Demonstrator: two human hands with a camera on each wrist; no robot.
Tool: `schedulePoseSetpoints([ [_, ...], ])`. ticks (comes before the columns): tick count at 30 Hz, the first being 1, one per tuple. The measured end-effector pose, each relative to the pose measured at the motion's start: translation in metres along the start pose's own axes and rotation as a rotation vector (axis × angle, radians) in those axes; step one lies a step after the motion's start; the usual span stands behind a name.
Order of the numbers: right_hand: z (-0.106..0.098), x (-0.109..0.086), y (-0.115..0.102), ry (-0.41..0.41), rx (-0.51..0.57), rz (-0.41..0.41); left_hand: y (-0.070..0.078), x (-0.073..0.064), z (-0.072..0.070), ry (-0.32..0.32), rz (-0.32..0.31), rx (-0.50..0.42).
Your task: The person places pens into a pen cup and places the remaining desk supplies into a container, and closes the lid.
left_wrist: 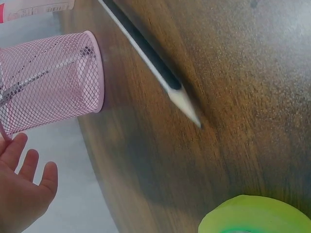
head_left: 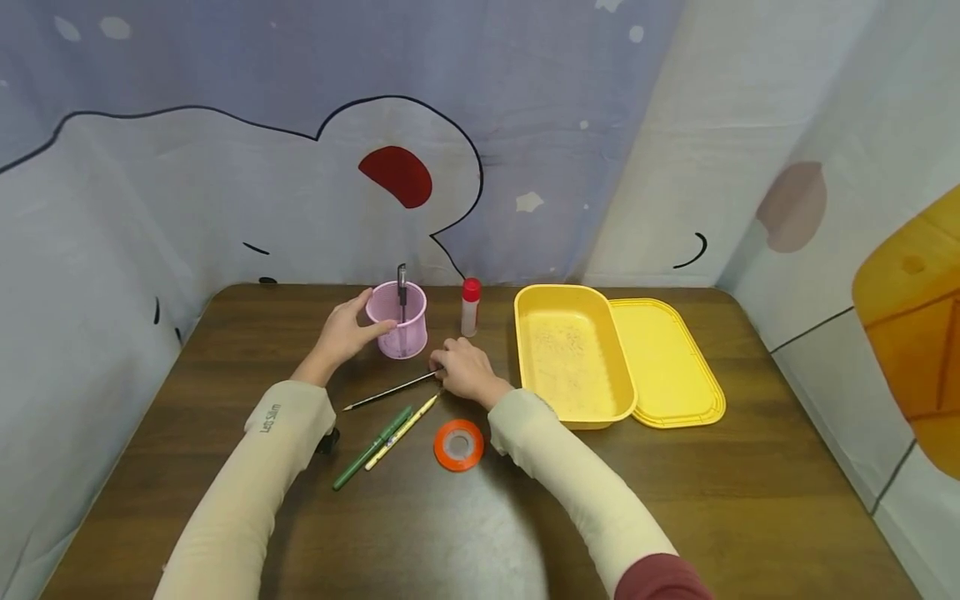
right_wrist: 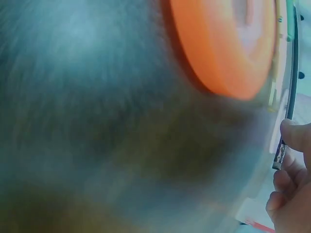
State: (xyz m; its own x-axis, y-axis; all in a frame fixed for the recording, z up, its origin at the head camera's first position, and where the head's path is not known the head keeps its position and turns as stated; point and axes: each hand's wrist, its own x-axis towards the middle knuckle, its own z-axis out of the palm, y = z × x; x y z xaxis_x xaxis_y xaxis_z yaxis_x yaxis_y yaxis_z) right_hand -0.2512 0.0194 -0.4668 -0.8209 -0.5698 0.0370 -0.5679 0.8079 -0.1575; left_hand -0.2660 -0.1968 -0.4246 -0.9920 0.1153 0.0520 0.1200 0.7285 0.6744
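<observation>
Cream sleeves (head_left: 217,508) nearest – left hand (head_left: 341,335) holds pink cup (head_left: 414,337), pen (head_left: 402,293) inside

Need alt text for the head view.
A person's left hand holds a pink cup containing a black pen; the right hand pinches a dark pencil. Nearby on the wooden table: a green pen, yellow pen or pencil, orange tape roll, glue stick, yellow tray, yellow lid.

Runs left to right along the table's (head_left: 675,500) back: cup (head_left: 411,338) with pen (head_left: 402,295) inside, glue stick (head_left: 470,312), box (head_left: 573,385), lid (head_left: 675,367). Has pencil (head_left: 393,389) before cup, marker (head_left: 372,447) and second pencil (head_left: 401,433) before that, tape (head_left: 458,466) to their right.
</observation>
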Motion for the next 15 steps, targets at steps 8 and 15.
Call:
schedulePoseSetpoints([
  [8, -0.030, -0.006, 0.006, 0.022, -0.072, -0.087, 0.001, 0.000, -0.002, -0.010, -0.004, 0.009],
  [15, -0.064, -0.018, 0.014, 0.034, -0.068, -0.155, 0.001, 0.001, -0.001, -0.021, -0.001, 0.009],
])
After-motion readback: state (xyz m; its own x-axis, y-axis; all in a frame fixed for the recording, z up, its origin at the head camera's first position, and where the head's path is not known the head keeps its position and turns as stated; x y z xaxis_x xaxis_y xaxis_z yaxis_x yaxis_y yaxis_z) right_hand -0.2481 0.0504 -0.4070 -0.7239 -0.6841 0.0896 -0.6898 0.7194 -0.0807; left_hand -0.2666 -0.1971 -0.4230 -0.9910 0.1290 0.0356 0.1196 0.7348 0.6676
